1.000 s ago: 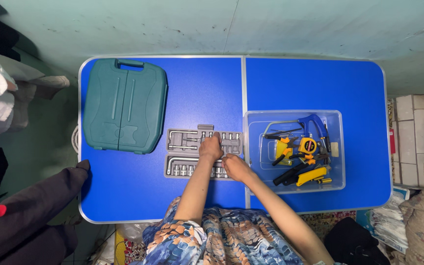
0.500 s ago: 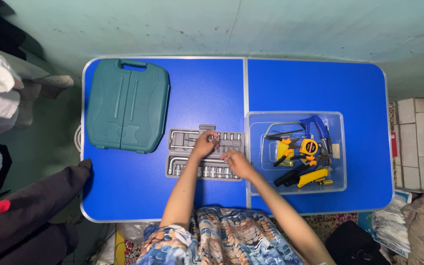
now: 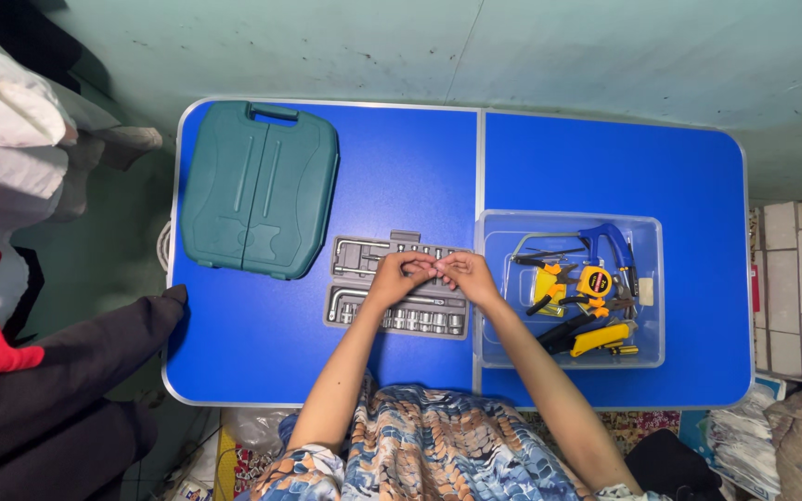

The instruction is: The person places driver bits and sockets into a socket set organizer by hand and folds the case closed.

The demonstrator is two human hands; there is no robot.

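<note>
I see even, fairly bright light from overhead, with only soft shadows under the arms on the blue surface (image 3: 401, 176). Focus is sharp mid-frame; the wide lens bows the surface's edges, and the left corners go dim.

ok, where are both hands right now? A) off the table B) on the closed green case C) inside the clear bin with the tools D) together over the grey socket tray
D: the left hand and right hand meet fingertip to fingertip above the grey socket tray, with the clear bin to their right and the closed green case untouched at the far left of the blue table.
</note>
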